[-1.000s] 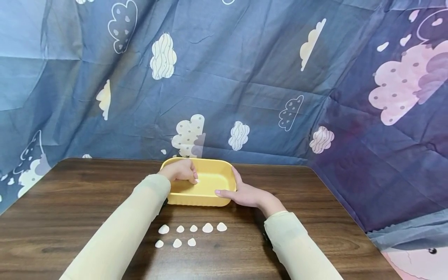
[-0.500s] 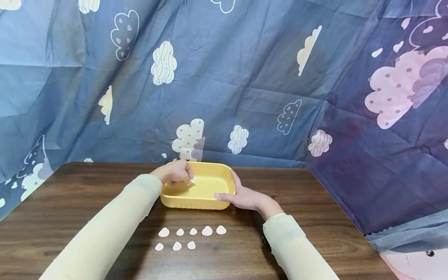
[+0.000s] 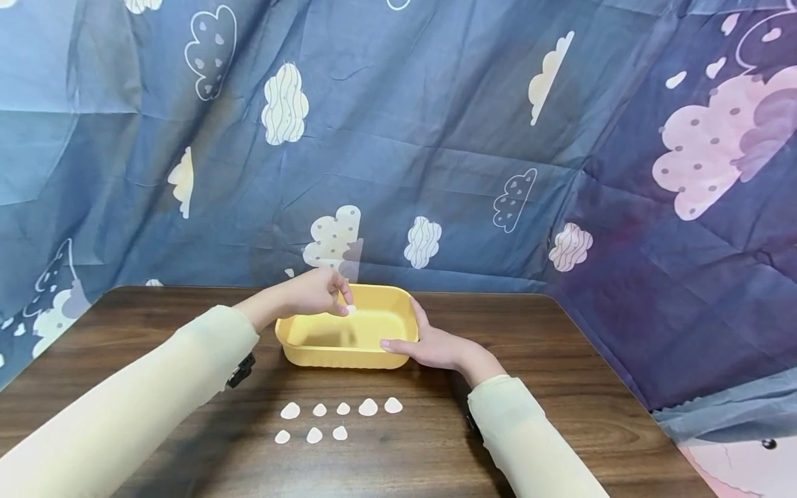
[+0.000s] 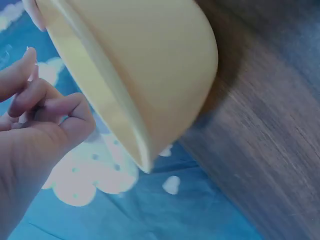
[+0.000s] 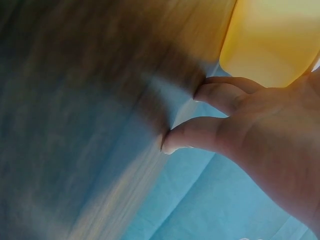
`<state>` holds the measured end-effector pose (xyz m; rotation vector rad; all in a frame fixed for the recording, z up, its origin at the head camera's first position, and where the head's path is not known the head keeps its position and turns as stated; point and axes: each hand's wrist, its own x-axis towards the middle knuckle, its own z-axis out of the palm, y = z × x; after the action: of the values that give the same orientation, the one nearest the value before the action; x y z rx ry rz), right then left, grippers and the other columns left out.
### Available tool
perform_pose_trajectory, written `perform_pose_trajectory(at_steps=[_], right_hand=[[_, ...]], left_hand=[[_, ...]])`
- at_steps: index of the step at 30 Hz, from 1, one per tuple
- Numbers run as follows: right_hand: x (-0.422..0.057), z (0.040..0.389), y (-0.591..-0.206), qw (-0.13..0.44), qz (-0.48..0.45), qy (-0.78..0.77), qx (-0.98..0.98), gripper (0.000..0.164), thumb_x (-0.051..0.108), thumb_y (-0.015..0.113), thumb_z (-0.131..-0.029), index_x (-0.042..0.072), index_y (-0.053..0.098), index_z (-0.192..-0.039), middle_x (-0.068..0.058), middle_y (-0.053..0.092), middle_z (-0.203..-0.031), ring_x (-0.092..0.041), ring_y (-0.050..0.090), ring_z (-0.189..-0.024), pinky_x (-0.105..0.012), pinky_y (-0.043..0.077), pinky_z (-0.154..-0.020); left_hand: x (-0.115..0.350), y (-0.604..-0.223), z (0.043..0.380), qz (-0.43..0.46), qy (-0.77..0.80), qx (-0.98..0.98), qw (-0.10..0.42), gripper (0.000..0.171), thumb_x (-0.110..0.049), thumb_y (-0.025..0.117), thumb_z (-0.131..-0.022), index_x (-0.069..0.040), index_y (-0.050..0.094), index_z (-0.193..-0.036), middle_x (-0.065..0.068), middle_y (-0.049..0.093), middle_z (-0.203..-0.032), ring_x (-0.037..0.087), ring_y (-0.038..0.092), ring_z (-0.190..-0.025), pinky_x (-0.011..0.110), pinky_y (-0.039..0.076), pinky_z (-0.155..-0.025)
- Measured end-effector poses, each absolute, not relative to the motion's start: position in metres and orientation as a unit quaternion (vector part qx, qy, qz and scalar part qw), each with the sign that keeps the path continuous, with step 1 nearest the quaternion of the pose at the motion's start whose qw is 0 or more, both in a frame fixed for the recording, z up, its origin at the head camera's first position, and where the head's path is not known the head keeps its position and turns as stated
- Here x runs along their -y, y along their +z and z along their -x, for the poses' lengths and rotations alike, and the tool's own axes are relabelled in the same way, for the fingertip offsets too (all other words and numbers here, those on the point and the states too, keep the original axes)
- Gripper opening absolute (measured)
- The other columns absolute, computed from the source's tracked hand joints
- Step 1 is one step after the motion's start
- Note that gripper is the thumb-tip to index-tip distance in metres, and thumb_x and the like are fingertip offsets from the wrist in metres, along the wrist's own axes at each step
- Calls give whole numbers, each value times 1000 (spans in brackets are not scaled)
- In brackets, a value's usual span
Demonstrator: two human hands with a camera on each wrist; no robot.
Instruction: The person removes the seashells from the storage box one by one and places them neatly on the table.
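Observation:
My left hand (image 3: 317,292) is over the left part of a yellow plastic box (image 3: 349,357), thumb and forefinger pinching a small white seashell (image 3: 351,309). In the left wrist view, the left hand (image 4: 45,117) is beside the box's rim (image 4: 102,70), its other fingers curled. My right hand (image 3: 436,342) holds the box's right end, thumb over the near rim and fingers along the outside. The right wrist view shows two fingertips of the right hand (image 5: 250,120) down at the wooden surface beside the box (image 5: 265,45).
In front of the box, several white seashells (image 3: 368,407) lie in a row on the dark wooden table (image 3: 529,325). A shorter row of 3 shells (image 3: 314,435) lies nearer. Behind the table hangs a blue cloud-print cloth (image 3: 373,159).
My left hand has risen from low inside the box to about rim height, its forearm swinging left, with a white shell at its fingertips. The right hand keeps its hold on the box.

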<state>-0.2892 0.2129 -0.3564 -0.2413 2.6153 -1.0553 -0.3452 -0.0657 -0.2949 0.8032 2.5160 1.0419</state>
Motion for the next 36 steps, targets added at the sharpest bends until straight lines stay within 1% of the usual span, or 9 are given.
perform_pose_trajectory(at_steps=[5, 8, 10, 14, 19, 23, 30, 33, 36], right_hand=[[-215, 290, -354, 152, 86, -370, -913, 127, 67, 73, -89, 22, -14, -170, -16, 53, -149, -23, 55, -134, -47, 39, -122], [-215, 290, -354, 152, 89, -368, -913, 126, 66, 73, -90, 21, -14, -170, -14, 54, -146, -22, 54, -133, -47, 39, -122], [-213, 290, -354, 152, 91, -366, -914, 126, 66, 73, -90, 21, -14, -170, -14, 55, -144, -22, 55, -132, -47, 39, -122], [-211, 289, -354, 150, 92, -361, -916, 127, 67, 73, -90, 19, -14, -170, -17, 55, -147, -24, 55, -134, -48, 38, -123], [-211, 289, -355, 147, 89, -366, -915, 126, 65, 73, -90, 21, -14, -170, -16, 56, -146, -23, 55, -133, -47, 37, -124], [-212, 290, -356, 145, 95, -371, -912, 124, 64, 73, -91, 22, -14, -170, -15, 59, -142, -22, 56, -131, -47, 37, -124], [-213, 287, -356, 145, 94, -375, -911, 126, 65, 73, -91, 21, -14, -170, -18, 53, -151, -24, 54, -136, -49, 36, -125], [-212, 286, -356, 147, 92, -370, -913, 127, 66, 72, -90, 19, -14, -170, -20, 52, -153, -24, 54, -137, -50, 37, -125], [-212, 286, -357, 146, 90, -368, -914, 127, 67, 72, -90, 20, -14, -170, -21, 51, -154, -24, 53, -137, -49, 36, -125]], left_hand=[[63, -290, 316, -288, 340, -886, 129, 11, -6, 79, -91, -5, 73, -100, -4, 46, -61, 11, 40, -57, 28, 37, -60], [61, -293, 300, -293, 338, -886, 124, 11, -5, 80, -89, -7, 73, -98, -4, 48, -61, 11, 43, -58, 26, 38, -60], [61, -296, 289, -304, 349, -877, 127, 11, -3, 80, -89, -7, 73, -96, -4, 47, -61, 11, 43, -58, 26, 37, -59], [61, -303, 270, -327, 353, -867, 130, 10, -4, 81, -89, -8, 73, -93, -6, 46, -60, 9, 43, -58, 25, 38, -59], [56, -314, 249, -336, 360, -860, 136, 12, -3, 80, -89, -9, 71, -92, -7, 46, -62, 8, 43, -60, 23, 38, -60], [51, -324, 235, -351, 354, -855, 144, 13, -2, 81, -89, -10, 71, -93, -7, 48, -63, 7, 45, -58, 21, 39, -58], [41, -348, 219, -358, 312, -865, 162, 18, -4, 83, -87, -16, 70, -87, -8, 54, -63, 5, 50, -57, 22, 41, -57], [38, -356, 215, -360, 294, -869, 169, 20, -5, 85, -86, -18, 70, -84, -9, 53, -61, 3, 50, -56, 21, 41, -56], [36, -361, 213, -368, 282, -869, 171, 19, -5, 85, -85, -18, 71, -83, -11, 50, -57, 1, 46, -53, 20, 38, -53]])
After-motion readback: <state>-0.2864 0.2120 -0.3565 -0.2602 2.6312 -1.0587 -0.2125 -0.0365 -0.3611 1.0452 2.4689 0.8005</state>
